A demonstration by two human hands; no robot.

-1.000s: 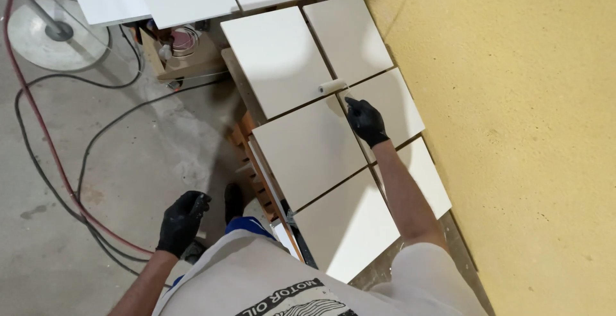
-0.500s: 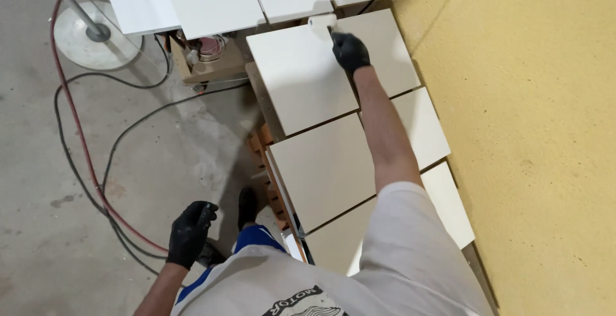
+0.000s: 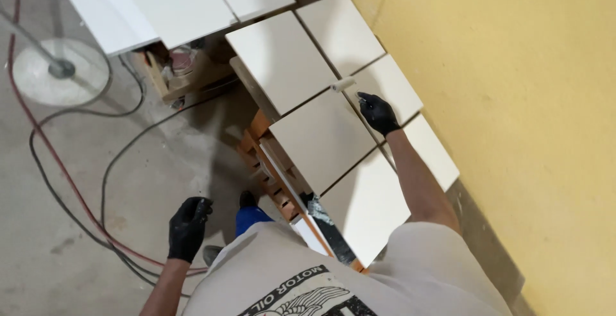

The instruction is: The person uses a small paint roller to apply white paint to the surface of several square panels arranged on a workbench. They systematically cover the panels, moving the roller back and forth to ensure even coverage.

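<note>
My right hand [image 3: 378, 113], in a black glove, grips the handle of a small paint roller [image 3: 344, 85]. The roller's white sleeve rests at the gap between two cream panels [image 3: 324, 139] laid flat in a row beside the yellow wall. My left hand [image 3: 188, 227], also in a black glove, hangs at my side above the concrete floor with its fingers curled; nothing shows in it. My grey shirt fills the bottom of the view.
Several more cream and white panels [image 3: 179, 1] lie on wooden supports [image 3: 260, 155] further on. Red and black cables [image 3: 77, 181] snake over the floor on the left. A round stand base [image 3: 59, 71] sits at far left. The yellow wall [image 3: 526, 98] borders the right.
My right hand has drawn the roller back from the far panel toward me, to the seam between two panels. The left hand has stayed by my side.
</note>
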